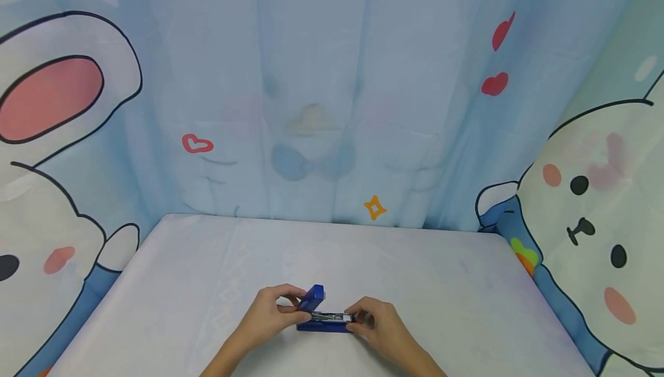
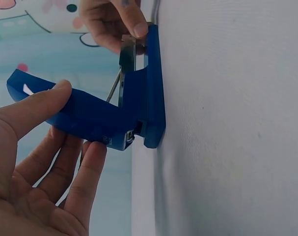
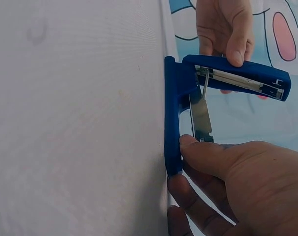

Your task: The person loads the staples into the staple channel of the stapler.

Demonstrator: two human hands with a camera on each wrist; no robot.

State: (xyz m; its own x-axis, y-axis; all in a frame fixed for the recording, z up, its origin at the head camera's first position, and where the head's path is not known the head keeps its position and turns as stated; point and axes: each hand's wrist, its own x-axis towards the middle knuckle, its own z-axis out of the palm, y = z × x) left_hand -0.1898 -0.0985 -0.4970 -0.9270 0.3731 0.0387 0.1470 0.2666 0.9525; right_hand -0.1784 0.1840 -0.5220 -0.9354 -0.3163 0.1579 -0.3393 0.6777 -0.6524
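A blue stapler (image 1: pixel 323 327) sits on the table with its top cover (image 1: pixel 313 296) swung up. Its metal staple channel (image 3: pixel 201 118) is exposed, and a thin rod (image 2: pixel 114 86) runs between channel and cover. My left hand (image 1: pixel 267 312) holds the raised cover, thumb on one side and fingers on the other. At the opposite end, my right hand (image 1: pixel 384 326) pinches the front of the stapler's base (image 3: pixel 173 118) between thumb and fingers. The hollow underside of the cover, with a metal strip (image 3: pixel 237 79), faces the right wrist view.
A pale cloth covers the table (image 1: pixel 441 285). Behind it hangs a light blue curtain (image 1: pixel 316 77) printed with hearts and cartoon animals, which also lines the left and right sides.
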